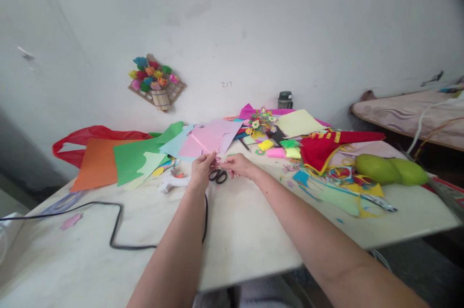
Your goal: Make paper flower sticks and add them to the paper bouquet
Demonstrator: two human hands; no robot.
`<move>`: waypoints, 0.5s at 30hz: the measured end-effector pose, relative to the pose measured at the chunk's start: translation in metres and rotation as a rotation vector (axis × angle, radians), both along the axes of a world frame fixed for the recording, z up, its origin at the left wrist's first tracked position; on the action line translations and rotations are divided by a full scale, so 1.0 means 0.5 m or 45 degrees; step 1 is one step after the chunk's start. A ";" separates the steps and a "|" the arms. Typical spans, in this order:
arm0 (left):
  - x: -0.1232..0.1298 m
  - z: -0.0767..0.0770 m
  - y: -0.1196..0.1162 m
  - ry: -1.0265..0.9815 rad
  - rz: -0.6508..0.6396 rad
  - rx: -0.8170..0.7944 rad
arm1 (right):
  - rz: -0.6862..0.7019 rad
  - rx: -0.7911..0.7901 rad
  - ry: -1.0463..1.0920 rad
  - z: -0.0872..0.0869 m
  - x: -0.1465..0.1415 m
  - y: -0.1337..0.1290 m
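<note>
My left hand (203, 168) is closed in a pinch on a thin pink paper strip (197, 141), whose far end points up and left over the paper sheets. Close beside it, my right hand (237, 165) is also pinched, its fingertips at the near end of the strip. Fingers partly cover what lies between the two hands. Black-handled scissors (218, 176) lie on the table just below them. To the left of my left wrist rests a white glue gun (174, 183). Pink and lilac paper sheets (206, 138) spread out behind my hands.
Orange paper (96, 165) and green paper (126, 158) lie left, near a black cable (118, 223). Paper flowers (261, 122), clay packets (277, 152), a red yellow-edged cloth (319, 153), green fruit (380, 169) and a cutter knife (380, 202) are right. A bottle (285, 100) stands behind.
</note>
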State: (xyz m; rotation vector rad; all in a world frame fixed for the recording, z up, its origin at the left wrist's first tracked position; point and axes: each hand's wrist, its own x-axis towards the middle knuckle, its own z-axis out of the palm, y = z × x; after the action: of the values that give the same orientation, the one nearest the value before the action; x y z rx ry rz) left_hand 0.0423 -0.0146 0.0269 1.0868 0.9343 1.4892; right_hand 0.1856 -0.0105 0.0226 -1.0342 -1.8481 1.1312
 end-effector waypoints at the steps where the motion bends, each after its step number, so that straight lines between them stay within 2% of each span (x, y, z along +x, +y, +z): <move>1: -0.002 0.000 0.000 0.003 0.037 0.004 | 0.005 -0.001 0.006 0.000 -0.001 -0.001; 4: -0.009 0.002 0.002 -0.018 0.160 0.028 | 0.005 0.000 0.011 0.000 -0.003 -0.003; 10: -0.023 0.005 0.012 -0.130 0.278 0.058 | 0.042 -0.014 -0.017 -0.001 -0.006 -0.005; 13: -0.032 0.004 0.016 -0.270 0.317 0.071 | 0.055 0.054 -0.138 -0.007 -0.012 -0.004; 15: -0.037 0.003 0.016 -0.325 0.300 0.059 | 0.029 0.181 -0.331 -0.008 -0.016 -0.005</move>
State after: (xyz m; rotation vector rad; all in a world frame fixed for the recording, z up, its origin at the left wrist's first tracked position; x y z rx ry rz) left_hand 0.0240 -0.0067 0.0283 0.8146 0.8721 1.8028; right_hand 0.1778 -0.0132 0.0186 -1.1224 -2.1152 0.8961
